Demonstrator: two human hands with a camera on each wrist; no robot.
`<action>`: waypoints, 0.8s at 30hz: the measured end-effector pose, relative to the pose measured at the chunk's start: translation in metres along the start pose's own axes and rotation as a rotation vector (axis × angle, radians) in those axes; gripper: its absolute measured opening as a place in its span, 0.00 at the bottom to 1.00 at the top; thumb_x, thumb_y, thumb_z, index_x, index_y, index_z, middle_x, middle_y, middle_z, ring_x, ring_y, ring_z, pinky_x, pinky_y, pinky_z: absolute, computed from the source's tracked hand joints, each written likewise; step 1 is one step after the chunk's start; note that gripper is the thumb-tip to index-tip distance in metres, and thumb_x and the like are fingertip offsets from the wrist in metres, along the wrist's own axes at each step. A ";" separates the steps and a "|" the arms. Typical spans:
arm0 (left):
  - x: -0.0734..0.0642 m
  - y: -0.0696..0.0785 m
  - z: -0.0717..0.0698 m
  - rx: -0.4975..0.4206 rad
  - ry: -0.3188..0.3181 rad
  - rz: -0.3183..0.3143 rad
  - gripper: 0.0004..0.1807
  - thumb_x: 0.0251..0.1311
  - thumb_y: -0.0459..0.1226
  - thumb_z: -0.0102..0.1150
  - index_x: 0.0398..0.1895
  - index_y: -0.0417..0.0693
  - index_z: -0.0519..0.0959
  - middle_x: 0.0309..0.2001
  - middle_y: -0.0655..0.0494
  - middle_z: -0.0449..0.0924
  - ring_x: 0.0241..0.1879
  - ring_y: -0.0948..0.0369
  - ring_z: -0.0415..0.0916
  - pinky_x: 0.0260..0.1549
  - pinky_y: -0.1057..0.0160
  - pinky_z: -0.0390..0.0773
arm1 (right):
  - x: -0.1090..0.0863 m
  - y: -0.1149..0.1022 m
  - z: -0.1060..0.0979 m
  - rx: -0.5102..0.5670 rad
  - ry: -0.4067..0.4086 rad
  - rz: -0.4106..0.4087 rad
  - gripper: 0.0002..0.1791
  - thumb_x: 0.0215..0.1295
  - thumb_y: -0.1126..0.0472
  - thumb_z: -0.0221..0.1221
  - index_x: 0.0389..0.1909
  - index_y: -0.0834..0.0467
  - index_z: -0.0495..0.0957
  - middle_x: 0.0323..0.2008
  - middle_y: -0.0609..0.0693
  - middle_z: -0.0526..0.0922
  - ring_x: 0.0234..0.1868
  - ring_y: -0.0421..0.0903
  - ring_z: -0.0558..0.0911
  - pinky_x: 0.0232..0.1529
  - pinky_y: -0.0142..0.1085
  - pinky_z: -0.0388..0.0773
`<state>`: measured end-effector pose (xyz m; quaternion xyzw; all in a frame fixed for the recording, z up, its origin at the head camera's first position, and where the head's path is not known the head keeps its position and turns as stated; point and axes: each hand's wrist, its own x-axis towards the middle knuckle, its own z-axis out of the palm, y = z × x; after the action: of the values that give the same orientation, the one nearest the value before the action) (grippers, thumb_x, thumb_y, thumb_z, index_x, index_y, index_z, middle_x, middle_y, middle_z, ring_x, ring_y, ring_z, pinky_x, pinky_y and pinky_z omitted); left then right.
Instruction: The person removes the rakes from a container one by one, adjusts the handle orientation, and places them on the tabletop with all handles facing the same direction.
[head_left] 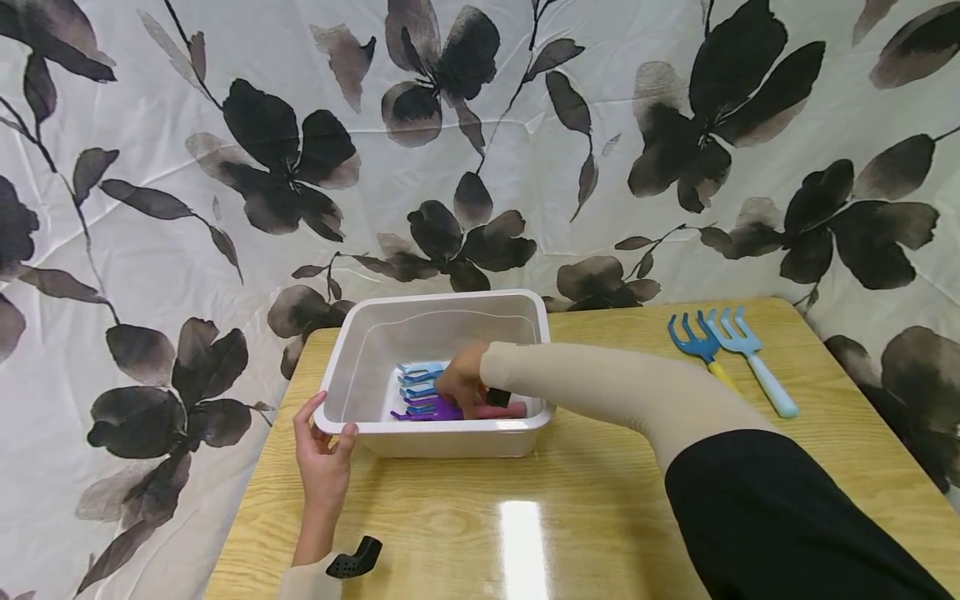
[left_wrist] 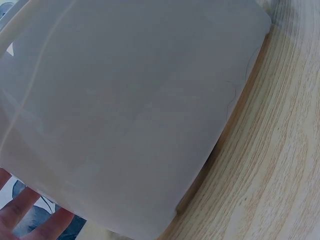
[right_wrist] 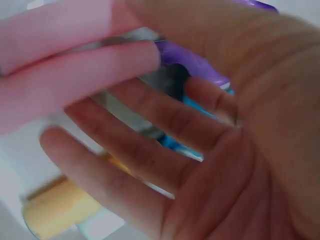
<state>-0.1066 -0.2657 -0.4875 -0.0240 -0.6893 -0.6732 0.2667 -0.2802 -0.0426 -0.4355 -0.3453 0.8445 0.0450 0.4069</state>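
A white plastic bin (head_left: 442, 447) stands on the table with several small hand rakes inside, their blue heads (head_left: 418, 377) and a purple head (head_left: 437, 409) pointing left. My left hand (head_left: 324, 458) holds the bin's front left corner, thumb at the front and fingers along the left side. Inside the bin, my right hand (head_left: 462, 382) is over the rakes. The right wrist view shows two pink handles (right_wrist: 80, 80), the thumb against the upper one and the extended fingers (right_wrist: 135, 150) beside the lower one. A yellow handle (right_wrist: 62, 205) lies beyond the fingertips.
To the right on the wooden table (head_left: 600, 517) lie a blue hand rake with a yellow handle (head_left: 722, 374) and a light blue hand rake (head_left: 765, 379), side by side. A floral cloth (head_left: 570, 167) hangs behind the table.
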 end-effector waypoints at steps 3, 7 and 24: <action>-0.001 -0.001 0.000 0.002 -0.004 0.004 0.35 0.63 0.22 0.60 0.73 0.38 0.62 0.65 0.51 0.68 0.53 0.53 0.75 0.41 0.73 0.82 | -0.003 0.000 0.005 -0.093 0.025 0.011 0.22 0.45 0.63 0.78 0.35 0.44 0.77 0.33 0.45 0.82 0.33 0.45 0.80 0.31 0.37 0.80; -0.002 -0.001 0.000 0.005 -0.006 0.021 0.35 0.63 0.23 0.59 0.73 0.38 0.62 0.64 0.50 0.68 0.53 0.53 0.76 0.41 0.73 0.81 | -0.011 0.000 0.006 -0.146 0.048 -0.040 0.20 0.51 0.61 0.77 0.38 0.45 0.75 0.34 0.44 0.82 0.35 0.44 0.79 0.34 0.35 0.79; -0.003 -0.003 -0.001 0.046 0.009 -0.010 0.34 0.63 0.23 0.59 0.73 0.39 0.63 0.64 0.52 0.69 0.54 0.49 0.75 0.41 0.72 0.82 | -0.005 0.005 0.006 -0.140 -0.011 -0.102 0.10 0.60 0.61 0.71 0.34 0.48 0.78 0.29 0.45 0.79 0.31 0.42 0.77 0.30 0.33 0.76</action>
<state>-0.1046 -0.2661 -0.4912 -0.0116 -0.7034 -0.6588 0.2668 -0.2771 -0.0335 -0.4371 -0.4152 0.8184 0.0850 0.3881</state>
